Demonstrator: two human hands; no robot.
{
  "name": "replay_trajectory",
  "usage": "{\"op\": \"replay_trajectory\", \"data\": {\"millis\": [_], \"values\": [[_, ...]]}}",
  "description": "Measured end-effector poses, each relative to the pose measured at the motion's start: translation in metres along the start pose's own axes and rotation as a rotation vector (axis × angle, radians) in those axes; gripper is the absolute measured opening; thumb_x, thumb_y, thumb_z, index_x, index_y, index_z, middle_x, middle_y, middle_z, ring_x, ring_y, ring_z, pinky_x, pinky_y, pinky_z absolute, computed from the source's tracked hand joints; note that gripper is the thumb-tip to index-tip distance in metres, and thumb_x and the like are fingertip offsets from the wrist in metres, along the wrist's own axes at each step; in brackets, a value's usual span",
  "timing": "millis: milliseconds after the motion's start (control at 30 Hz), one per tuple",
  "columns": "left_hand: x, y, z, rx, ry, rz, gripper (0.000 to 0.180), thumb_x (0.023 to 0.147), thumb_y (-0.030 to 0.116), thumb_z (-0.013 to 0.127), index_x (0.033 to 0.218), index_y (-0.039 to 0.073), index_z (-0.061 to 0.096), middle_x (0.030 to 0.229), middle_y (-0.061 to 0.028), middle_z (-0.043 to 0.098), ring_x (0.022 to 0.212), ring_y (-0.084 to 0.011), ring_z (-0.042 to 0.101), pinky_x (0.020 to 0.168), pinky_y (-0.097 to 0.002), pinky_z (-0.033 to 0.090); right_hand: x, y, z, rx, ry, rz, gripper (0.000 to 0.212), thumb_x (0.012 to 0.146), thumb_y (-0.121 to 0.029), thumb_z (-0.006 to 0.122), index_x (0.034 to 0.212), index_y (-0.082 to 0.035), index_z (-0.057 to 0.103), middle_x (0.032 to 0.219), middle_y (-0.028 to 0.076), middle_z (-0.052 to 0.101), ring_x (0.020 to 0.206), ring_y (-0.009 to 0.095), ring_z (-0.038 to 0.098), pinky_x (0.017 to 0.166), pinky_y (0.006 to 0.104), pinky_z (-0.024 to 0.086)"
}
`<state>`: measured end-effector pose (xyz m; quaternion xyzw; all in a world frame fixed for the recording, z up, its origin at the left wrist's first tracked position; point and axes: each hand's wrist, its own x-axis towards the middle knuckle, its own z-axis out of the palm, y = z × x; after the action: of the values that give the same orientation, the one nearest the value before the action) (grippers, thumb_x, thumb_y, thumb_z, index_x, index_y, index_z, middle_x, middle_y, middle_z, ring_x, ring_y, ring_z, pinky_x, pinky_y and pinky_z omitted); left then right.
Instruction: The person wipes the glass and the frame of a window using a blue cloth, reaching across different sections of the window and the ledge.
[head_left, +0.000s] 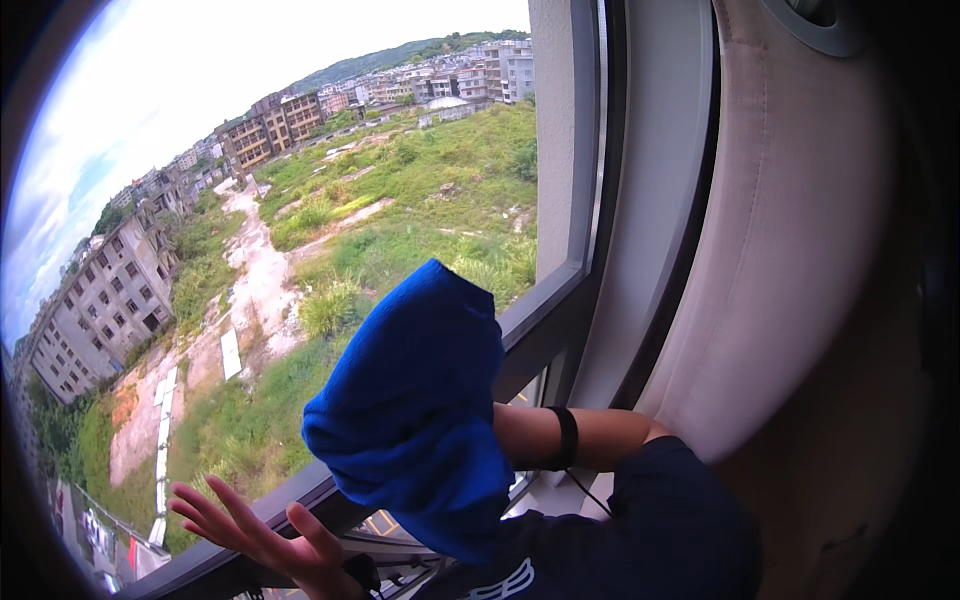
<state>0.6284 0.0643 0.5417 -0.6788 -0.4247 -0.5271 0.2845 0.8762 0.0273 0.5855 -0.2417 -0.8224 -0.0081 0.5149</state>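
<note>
A blue cloth [410,400] is held up in front of the window by my right hand, which is hidden under its folds. My right wrist comes out of the cloth's right side, with a black strap [566,438] around it. The cloth's lower end hangs down by my dark shirt [660,530]. My left hand [270,535] is at the lower left, palm turned up and fingers spread, with nothing in it. It is near the window's lower frame, apart from the cloth.
A dark window frame [545,300] runs from the lower left to the upper right. To the right are a grey side strip [650,180] and a pale pink stitched panel [780,200]. Outside, far below, lie a grassy lot [420,190] and several buildings [100,300].
</note>
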Motion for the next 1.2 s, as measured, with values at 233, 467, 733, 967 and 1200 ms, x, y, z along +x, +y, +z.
{"op": "replay_trajectory", "data": {"millis": [233,467,733,967,1200], "values": [[0.000,-0.005,0.029,0.047,0.137,0.147,0.067,0.097,0.053,0.032,0.150,0.012,0.034,0.158,-0.0186,0.019,0.146,-0.0398,0.015,0.115,-0.0615,0.008,-0.036,0.043,-0.076,-0.352,0.266,0.175,0.046,0.088,-0.021,0.066,0.128,-0.004,0.052,0.128,0.011,0.055,0.119,0.023,0.052,0.104,0.0357,0.039],[-0.005,-0.004,0.013,0.088,0.076,0.169,0.071,0.094,0.050,0.038,0.149,0.005,0.033,0.157,-0.0251,0.019,0.146,-0.0439,0.014,0.114,-0.0616,0.007,-0.097,0.042,-0.110,-0.150,0.652,0.253,0.048,0.091,-0.022,0.063,0.133,-0.003,0.049,0.134,0.012,0.052,0.125,0.023,0.049,0.107,0.0362,0.036],[-0.025,-0.054,0.036,-0.016,0.098,0.220,0.074,0.094,0.063,0.030,0.149,0.013,0.034,0.152,-0.0226,0.032,0.144,-0.0431,0.022,0.114,-0.0627,0.009,0.009,0.038,0.062,0.055,0.203,-0.091,0.051,0.095,-0.023,0.059,0.139,-0.002,0.045,0.141,0.012,0.048,0.131,0.023,0.046,0.111,0.0367,0.034],[-0.010,-0.020,0.014,-0.235,0.086,0.199,0.075,0.096,0.061,0.024,0.147,0.007,0.035,0.149,-0.0249,0.037,0.142,-0.0431,0.026,0.116,-0.0584,0.007,0.000,0.015,-0.058,-0.946,0.079,0.035,0.044,0.082,-0.034,0.067,0.116,-0.006,0.064,0.124,0.022,0.057,0.118,0.036,0.054,0.108,0.0439,0.036],[-0.011,-0.006,0.016,0.008,-0.020,0.210,0.068,0.097,0.049,0.034,0.149,0.005,0.032,0.154,-0.0254,0.027,0.145,-0.0452,0.017,0.115,-0.0583,0.007,-0.042,0.069,-0.092,-0.489,1.366,0.467,0.054,0.098,-0.043,0.053,0.121,0.006,0.050,0.117,0.015,0.060,0.108,0.027,0.058,0.099,0.0383,0.040]]}}
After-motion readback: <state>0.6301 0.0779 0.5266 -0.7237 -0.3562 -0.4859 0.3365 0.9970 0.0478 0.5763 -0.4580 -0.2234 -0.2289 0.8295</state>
